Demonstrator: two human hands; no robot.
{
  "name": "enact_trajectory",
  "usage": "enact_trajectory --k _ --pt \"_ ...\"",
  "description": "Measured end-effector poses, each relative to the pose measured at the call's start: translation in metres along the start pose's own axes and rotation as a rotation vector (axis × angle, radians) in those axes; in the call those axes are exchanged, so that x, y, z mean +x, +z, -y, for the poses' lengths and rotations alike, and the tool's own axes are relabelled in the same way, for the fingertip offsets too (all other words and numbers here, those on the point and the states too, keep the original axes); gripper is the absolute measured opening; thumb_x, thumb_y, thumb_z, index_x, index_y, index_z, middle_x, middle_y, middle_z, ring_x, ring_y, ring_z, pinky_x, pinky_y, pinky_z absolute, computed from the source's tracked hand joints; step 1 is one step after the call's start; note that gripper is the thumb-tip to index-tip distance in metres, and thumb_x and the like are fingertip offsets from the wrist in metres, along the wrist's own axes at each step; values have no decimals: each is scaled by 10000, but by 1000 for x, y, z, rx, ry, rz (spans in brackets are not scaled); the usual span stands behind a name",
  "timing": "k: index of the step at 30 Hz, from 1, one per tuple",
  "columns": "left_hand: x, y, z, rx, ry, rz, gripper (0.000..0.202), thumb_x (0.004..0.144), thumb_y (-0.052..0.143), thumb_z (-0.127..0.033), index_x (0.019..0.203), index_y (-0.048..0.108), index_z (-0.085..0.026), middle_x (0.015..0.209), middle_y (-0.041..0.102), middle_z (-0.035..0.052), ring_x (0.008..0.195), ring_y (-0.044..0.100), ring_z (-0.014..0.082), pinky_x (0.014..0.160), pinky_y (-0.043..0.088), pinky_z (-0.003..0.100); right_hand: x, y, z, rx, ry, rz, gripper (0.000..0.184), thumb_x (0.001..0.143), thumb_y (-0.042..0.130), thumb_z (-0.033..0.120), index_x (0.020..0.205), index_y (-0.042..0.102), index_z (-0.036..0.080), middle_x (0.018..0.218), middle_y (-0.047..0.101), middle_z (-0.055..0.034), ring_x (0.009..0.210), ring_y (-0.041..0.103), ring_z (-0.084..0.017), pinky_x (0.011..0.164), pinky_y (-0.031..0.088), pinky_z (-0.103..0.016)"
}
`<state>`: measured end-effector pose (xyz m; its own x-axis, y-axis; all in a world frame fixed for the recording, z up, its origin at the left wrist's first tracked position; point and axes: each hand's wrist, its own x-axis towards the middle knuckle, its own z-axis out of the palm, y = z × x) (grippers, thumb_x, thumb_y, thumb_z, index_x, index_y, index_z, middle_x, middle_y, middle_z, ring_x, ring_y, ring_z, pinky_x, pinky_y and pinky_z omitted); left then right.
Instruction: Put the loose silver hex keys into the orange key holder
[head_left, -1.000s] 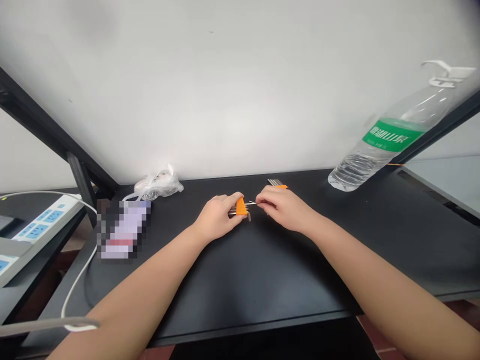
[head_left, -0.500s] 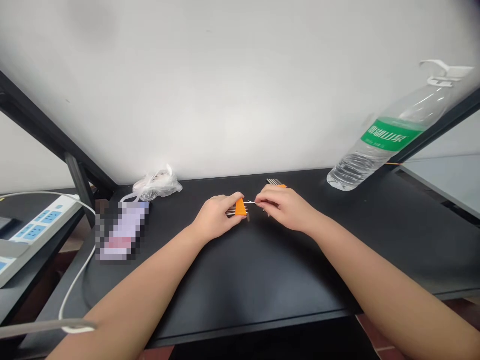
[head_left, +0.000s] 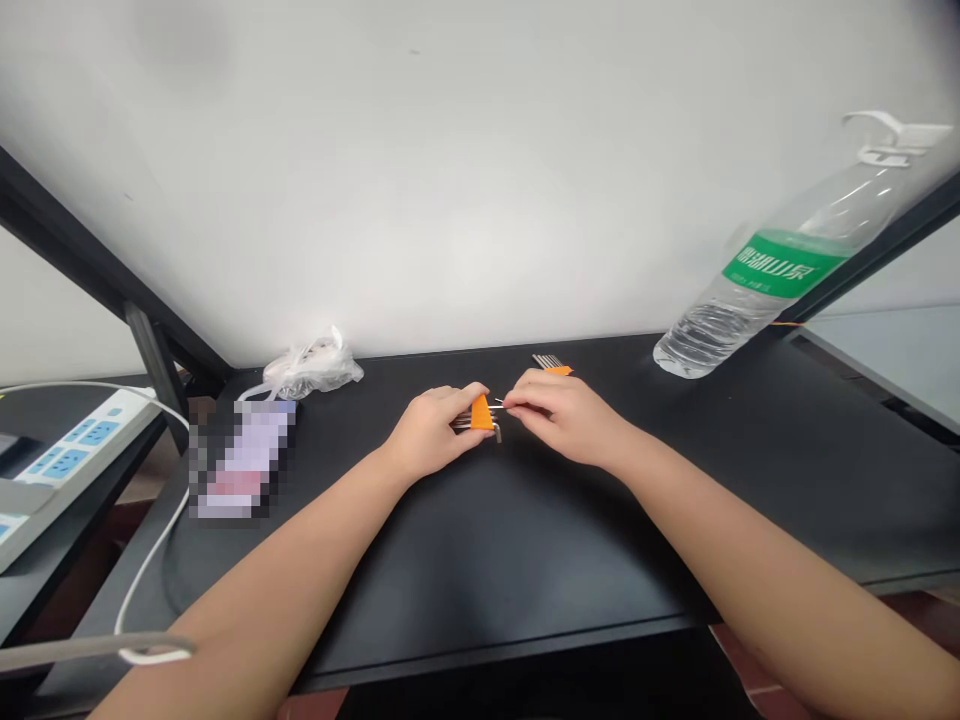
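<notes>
My left hand point(head_left: 431, 435) rests on the black table point(head_left: 525, 540) with its fingers closed round an orange holder point(head_left: 481, 412) that carries several thin metal hex keys. My right hand point(head_left: 566, 415) is closed in a pinch on one thin metal key point(head_left: 499, 407) at the holder's right side, so the two hands almost touch. Just behind my right hand lies a second orange holder point(head_left: 553, 366) with several keys sticking out to the left.
A clear water bottle with a green label point(head_left: 772, 280) stands at the back right. A crumpled plastic bag point(head_left: 311, 370) and a blurred flat object point(head_left: 240, 460) lie at the left. A white power strip point(head_left: 56, 460) and its cable point(head_left: 150, 570) are on the far left.
My right hand has moved a little to the left, bringing the thin key closer into the orange holder. My left hand has stayed where it was.
</notes>
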<state>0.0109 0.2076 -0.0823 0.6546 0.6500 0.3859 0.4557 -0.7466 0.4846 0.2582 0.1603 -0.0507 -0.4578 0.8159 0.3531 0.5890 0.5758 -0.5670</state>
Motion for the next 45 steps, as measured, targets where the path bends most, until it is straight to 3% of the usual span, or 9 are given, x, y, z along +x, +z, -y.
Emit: enact_trajectory --k 6,9,14,18,23,31,37,42,45 --pt "3 -3 -3 41 71 -6 390 913 705 -435 1242 623 -242 890 651 24 846 602 195 841 499 336 3 22 3 481 219 -29 130 992 551 314 1061 624 232 976 651 -40 757 627 -163 711 544 -334" --pt "3 -2 -3 37 75 -23 402 926 694 -456 1252 614 -235 940 666 37 881 609 202 869 499 351 5 27 -2 583 303 -54 155 965 610 362 1011 633 215 914 648 -20 745 613 -155 727 542 -330" --pt "0 4 2 21 85 -3 453 941 686 -431 1335 579 -236 995 705 46 891 649 204 891 523 372 6 23 -6 473 311 -27 168 952 618 356 945 704 211 951 666 -31 721 606 -150 698 521 -324" --pt "-2 10 8 16 28 -31 598 941 691 -378 1488 479 -259 1178 706 69 1023 682 217 938 551 374 3 9 -21 42 225 -56 153 957 590 298 933 725 229 982 675 -42 835 621 -183 757 497 -345" --pt "-1 10 10 51 -24 -27 597 933 693 -333 1486 478 -262 1249 691 72 1091 676 230 982 551 400 0 2 -43 -298 253 104 109 925 642 291 892 713 216 919 651 -54 799 610 -193 730 474 -335" --pt "2 4 4 71 -1 -9 503 909 721 -352 1374 557 -249 1077 678 64 996 653 239 921 539 396 -4 15 -15 -543 334 242 119 810 650 134 731 589 198 840 631 -69 585 511 -157 528 320 -314" --pt "2 2 1 27 12 -14 469 910 707 -341 1350 564 -264 1053 623 61 965 621 226 844 544 353 -3 4 -8 -316 306 213 125 800 603 113 764 540 215 749 616 -13 612 527 -156 559 357 -288" --pt "2 2 0 8 14 -10 458 924 695 -360 1350 561 -262 1058 618 61 964 612 221 838 552 351 1 -5 -8 -116 144 59 98 893 552 162 922 623 223 876 643 -27 755 584 -173 689 454 -304" --pt "2 2 0 -3 18 -1 466 919 704 -360 1351 559 -261 1100 621 67 984 613 221 856 561 361 0 -4 -8 -110 91 66 130 933 533 180 941 654 224 919 647 -44 788 593 -182 711 464 -317"
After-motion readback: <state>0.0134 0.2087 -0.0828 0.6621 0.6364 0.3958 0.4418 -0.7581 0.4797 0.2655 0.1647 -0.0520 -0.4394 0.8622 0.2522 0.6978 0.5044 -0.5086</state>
